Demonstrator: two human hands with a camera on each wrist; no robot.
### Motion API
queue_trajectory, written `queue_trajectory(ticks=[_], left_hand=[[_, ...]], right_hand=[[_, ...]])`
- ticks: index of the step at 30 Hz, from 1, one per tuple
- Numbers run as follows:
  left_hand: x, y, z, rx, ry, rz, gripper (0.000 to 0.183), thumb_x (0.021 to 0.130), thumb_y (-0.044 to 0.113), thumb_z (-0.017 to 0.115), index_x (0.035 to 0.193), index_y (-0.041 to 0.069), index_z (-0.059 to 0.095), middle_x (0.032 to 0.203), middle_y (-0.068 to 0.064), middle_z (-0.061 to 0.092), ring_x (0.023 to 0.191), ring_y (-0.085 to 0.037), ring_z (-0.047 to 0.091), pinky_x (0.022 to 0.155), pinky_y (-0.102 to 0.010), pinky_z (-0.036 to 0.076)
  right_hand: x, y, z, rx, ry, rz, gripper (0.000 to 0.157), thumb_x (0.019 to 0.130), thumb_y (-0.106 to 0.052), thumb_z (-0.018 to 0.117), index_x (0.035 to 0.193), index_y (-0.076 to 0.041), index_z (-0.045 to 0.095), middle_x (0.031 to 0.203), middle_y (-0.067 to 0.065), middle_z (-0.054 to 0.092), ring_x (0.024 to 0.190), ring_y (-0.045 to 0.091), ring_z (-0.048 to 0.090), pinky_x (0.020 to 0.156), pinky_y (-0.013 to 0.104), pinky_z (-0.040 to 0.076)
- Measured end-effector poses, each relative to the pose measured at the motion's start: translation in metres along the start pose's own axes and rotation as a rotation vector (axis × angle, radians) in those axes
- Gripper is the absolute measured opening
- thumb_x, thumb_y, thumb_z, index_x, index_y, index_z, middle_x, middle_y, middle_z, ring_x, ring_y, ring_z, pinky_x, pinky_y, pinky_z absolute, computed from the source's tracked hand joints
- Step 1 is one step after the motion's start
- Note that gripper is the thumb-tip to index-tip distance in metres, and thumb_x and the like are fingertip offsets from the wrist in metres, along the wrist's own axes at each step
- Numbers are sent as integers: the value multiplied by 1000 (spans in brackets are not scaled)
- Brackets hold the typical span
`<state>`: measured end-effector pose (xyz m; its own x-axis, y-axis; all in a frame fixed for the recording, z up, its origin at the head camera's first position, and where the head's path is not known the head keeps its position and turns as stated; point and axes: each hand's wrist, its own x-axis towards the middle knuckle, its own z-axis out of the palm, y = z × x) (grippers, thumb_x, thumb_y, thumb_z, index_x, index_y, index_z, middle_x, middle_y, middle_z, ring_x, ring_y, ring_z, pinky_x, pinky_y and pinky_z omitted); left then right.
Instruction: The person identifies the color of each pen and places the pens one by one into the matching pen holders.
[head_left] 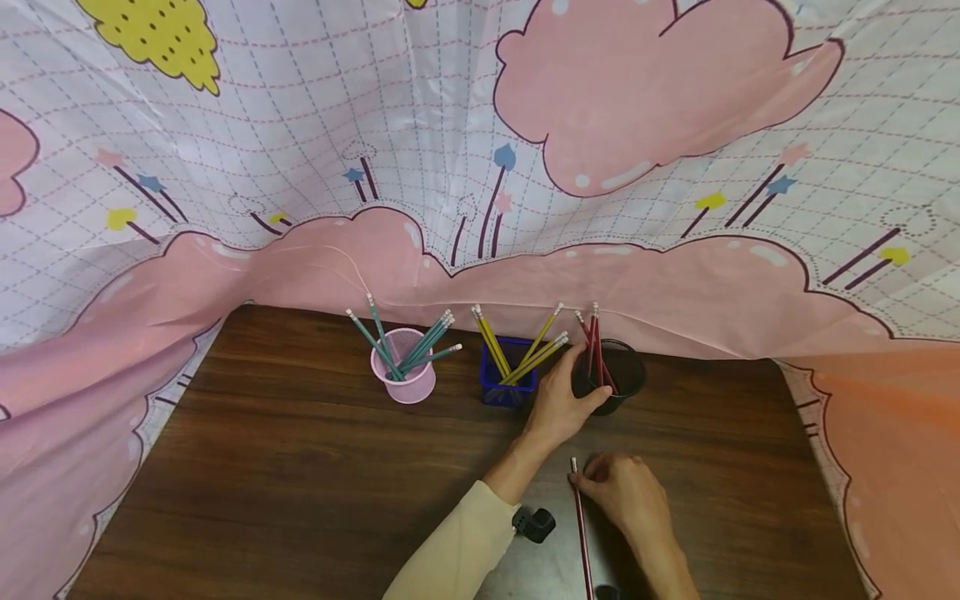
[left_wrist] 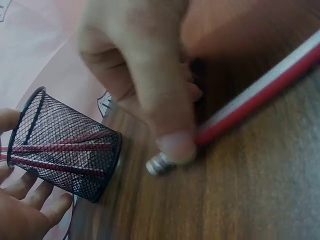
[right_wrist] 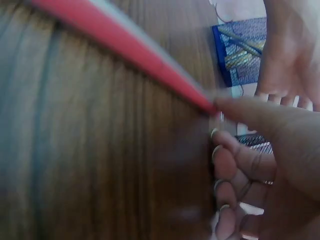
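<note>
My left hand (head_left: pixel 558 406) holds a black mesh pencil cup (head_left: pixel 632 377), thumb on the near side and fingers round the left side. Several red pencils (head_left: pixel 597 337) lean in that cup, their eraser ends up. Nearer to me, my right hand (head_left: pixel 632 500) pinches a single red pencil (head_left: pixel 582 529) close to its white eraser end. This pencil lies low over the table, its other end toward me. In the left wrist view the right thumb (left_wrist: pixel 175 145) presses on the pencil just behind its metal band.
Just left of the black cup stands a blue square mesh basket (head_left: pixel 491 392) with several yellow pencils (head_left: pixel 491 342). Farther left is a pink mesh cup (head_left: pixel 411 390) of teal pencils (head_left: pixel 427 342). A patterned cloth (head_left: pixel 660 292) hangs behind the dark wooden table (head_left: pixel 300 492).
</note>
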<state>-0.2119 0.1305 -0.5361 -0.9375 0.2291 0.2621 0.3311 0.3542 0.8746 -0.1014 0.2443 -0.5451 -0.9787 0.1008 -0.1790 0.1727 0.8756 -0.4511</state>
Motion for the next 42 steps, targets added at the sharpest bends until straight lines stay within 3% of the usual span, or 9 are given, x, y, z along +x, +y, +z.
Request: queue_trajectory(ticks=[4, 9, 12, 17, 21, 27, 42], left_hand=[[0, -1, 1, 11, -27, 17, 68, 81, 40, 65, 139, 23, 35, 136, 5, 44, 123, -10, 40, 98, -29, 36], [0, -1, 0, 4, -50, -6, 68, 81, 44, 64, 139, 26, 34, 136, 8, 42, 123, -9, 40, 97, -29, 38], [1, 0, 1, 15, -47, -2, 68, 80, 43, 65, 138, 25, 35, 134, 7, 44, 121, -9, 42, 95, -28, 39], [0, -1, 2, 38, -53, 8, 68, 81, 44, 64, 140, 25, 34, 134, 4, 45, 121, -10, 42, 94, -29, 40], [-1, 1, 2, 56, -54, 15, 69, 80, 44, 65, 139, 25, 35, 133, 5, 46, 120, -10, 43, 94, -29, 40], [1, 0, 1, 84, -39, 30, 70, 78, 45, 67, 137, 21, 38, 131, 5, 49, 118, -10, 45, 94, -27, 39], [3, 2, -1, 94, -12, 18, 69, 76, 44, 69, 135, 23, 41, 123, 1, 55, 112, -9, 50, 91, -26, 42]], right_hand=[[2, -7, -4, -45, -73, 17, 13, 75, -36, 70, 65, -29, 65, 69, -8, 61, 60, 14, 53, 45, 36, 40], [2, -14, -8, -95, -133, 49, 13, 74, -34, 68, 63, -28, 66, 65, -6, 59, 57, 18, 54, 46, 41, 42], [4, -16, -8, -112, -115, 50, 10, 73, -36, 69, 66, -28, 69, 70, -5, 63, 59, 20, 57, 47, 44, 43], [5, -15, -7, -93, -81, 36, 16, 72, -35, 69, 59, -26, 66, 59, -6, 56, 52, 16, 50, 42, 38, 40], [7, -8, -13, 26, -105, 61, 19, 75, -31, 66, 60, -20, 62, 54, -5, 49, 50, 14, 45, 43, 31, 36], [9, 5, -39, 322, -73, 144, 10, 79, -16, 59, 78, -8, 62, 60, 2, 63, 54, 16, 61, 49, 26, 50], [15, 1, -74, 462, 79, 123, 12, 82, -17, 57, 83, -6, 61, 67, 2, 68, 56, 21, 65, 52, 32, 53]])
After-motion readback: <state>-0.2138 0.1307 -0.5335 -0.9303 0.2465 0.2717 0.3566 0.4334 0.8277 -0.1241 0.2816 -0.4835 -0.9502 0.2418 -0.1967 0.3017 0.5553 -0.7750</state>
